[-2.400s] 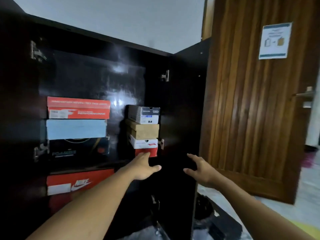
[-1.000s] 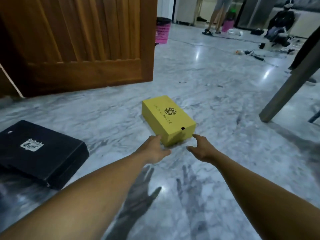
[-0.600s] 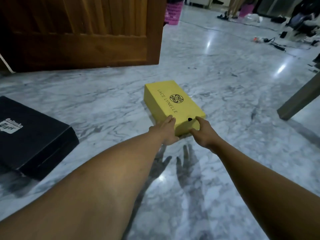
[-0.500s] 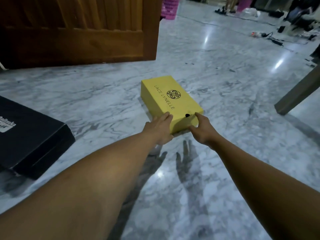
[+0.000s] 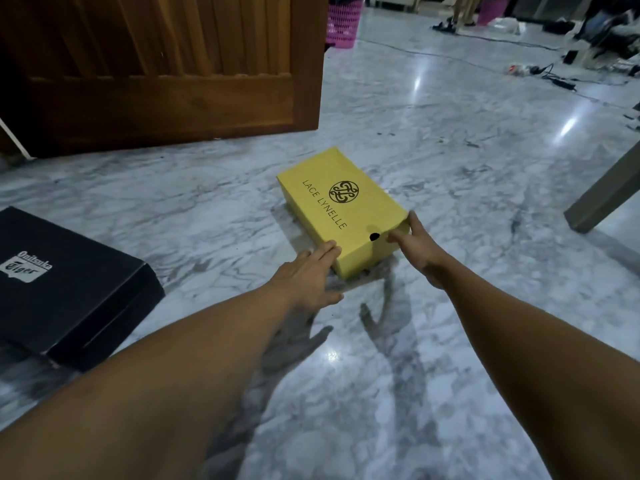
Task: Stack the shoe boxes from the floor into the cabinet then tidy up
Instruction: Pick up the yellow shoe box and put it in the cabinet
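A yellow shoe box [image 5: 341,206] with a black emblem on its lid lies on the marble floor [image 5: 450,168]. My left hand [image 5: 308,275] has straight fingers touching the box's near left corner. My right hand [image 5: 415,244] holds the near right corner, fingers along the right side and thumb on the near end by a small round hole. A black shoe box [image 5: 65,289] with a white label lies on the floor at the left. The cabinet is out of view.
A wooden door [image 5: 166,67] stands open behind the yellow box. A grey table leg [image 5: 606,192] slants at the right. A pink basket [image 5: 343,19], cables and a standing person's legs [image 5: 462,10] are far back.
I turned from the cabinet down to the floor and reached for the yellow box. Both hands have since come onto its near end, the right hand sliding round the right corner.
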Action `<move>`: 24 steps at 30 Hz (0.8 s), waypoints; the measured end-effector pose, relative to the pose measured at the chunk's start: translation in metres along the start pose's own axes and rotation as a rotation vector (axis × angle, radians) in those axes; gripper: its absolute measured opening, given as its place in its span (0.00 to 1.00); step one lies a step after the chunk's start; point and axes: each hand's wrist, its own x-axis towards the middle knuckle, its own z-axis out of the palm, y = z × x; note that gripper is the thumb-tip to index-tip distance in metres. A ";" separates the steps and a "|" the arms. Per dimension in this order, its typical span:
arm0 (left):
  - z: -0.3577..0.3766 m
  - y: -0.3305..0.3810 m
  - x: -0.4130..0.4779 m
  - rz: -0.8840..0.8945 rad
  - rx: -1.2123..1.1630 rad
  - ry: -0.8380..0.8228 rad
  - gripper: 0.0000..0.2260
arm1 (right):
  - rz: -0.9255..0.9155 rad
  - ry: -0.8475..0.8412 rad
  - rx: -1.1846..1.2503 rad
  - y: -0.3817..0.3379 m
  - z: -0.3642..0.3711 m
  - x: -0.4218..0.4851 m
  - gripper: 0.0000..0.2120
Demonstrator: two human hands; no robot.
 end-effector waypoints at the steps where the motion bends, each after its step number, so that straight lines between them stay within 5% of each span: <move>1: 0.000 0.001 0.002 -0.001 -0.050 0.021 0.41 | -0.001 0.025 0.013 0.001 0.001 0.003 0.46; 6: -0.002 0.009 -0.005 -0.181 -0.369 0.340 0.30 | -0.010 0.025 -0.096 0.017 0.018 -0.017 0.27; 11: -0.008 -0.012 -0.014 -0.557 -0.457 0.503 0.42 | -0.201 -0.137 -0.169 0.039 0.072 -0.076 0.25; 15: -0.023 -0.024 -0.010 -0.843 -0.578 0.451 0.52 | -0.263 -0.223 -0.238 0.041 0.085 -0.080 0.22; 19: -0.023 -0.035 -0.003 -0.802 -0.611 0.401 0.50 | -0.217 0.047 -0.135 0.030 0.070 -0.059 0.25; 24: -0.023 -0.054 -0.012 -0.554 -0.610 0.289 0.51 | -0.116 0.245 -0.018 0.030 0.037 -0.043 0.48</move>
